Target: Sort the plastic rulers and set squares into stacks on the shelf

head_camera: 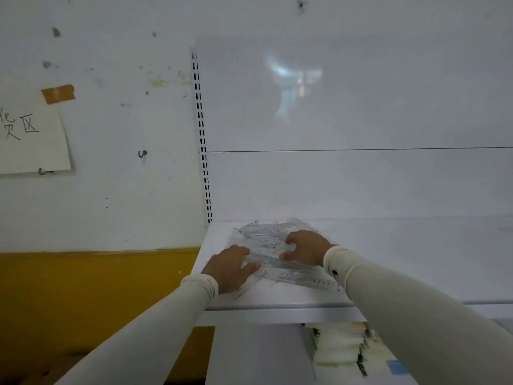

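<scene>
While the rulers (273, 245) lie heaped on the shelf (388, 259) at lower centre, my left hand (230, 266) presses them with loose fingers and my right hand (304, 247) claws over them (grip unclear).

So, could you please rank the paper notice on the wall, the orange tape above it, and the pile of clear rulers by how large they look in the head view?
1. Paper notice, though partly cut off by the frame.
2. Pile of clear rulers, looking similar, so this order is unsure.
3. Orange tape, clearly smallest.
</scene>
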### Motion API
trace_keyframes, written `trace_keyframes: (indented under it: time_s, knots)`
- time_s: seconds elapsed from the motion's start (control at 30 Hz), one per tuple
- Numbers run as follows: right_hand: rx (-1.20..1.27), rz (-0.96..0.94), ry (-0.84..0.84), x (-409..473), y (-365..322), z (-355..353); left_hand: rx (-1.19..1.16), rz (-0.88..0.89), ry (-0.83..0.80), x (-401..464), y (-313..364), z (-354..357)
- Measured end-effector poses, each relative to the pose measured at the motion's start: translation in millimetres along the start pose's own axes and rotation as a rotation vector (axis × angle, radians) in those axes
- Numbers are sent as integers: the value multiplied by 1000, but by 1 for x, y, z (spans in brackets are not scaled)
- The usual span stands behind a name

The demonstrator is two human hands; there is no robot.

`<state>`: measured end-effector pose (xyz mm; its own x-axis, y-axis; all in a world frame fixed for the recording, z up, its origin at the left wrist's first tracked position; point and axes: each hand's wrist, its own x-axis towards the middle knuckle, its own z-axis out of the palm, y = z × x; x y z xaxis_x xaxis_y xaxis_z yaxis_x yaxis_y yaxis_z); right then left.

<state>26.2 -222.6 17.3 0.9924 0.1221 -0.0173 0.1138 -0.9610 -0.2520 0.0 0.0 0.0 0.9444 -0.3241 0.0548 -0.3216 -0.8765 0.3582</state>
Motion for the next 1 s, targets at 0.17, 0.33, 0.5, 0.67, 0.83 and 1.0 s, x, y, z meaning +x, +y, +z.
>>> trace_keyframes:
  time_s: [0.17,0.33,0.5,0.67,0.83,1.0]
  knots:
    - [-54,35,-92,1,0,15,29,-18,2,7,-11,-1]
    - [-93,6,-41,6,-6,8,33,-4,26,13,-21,-4]
    - [-27,-42,-18,10,-1,5,60,-3,41,18,-31,-8]
    - [-24,-100,-57,11,2,-8,81,-13,28,22,-38,-12]
    - [99,-137,-16,7,3,-16,100,-35,17,24,-43,-12]
    - [97,-106,49,3,15,-30,120,-24,33,32,-37,-10]
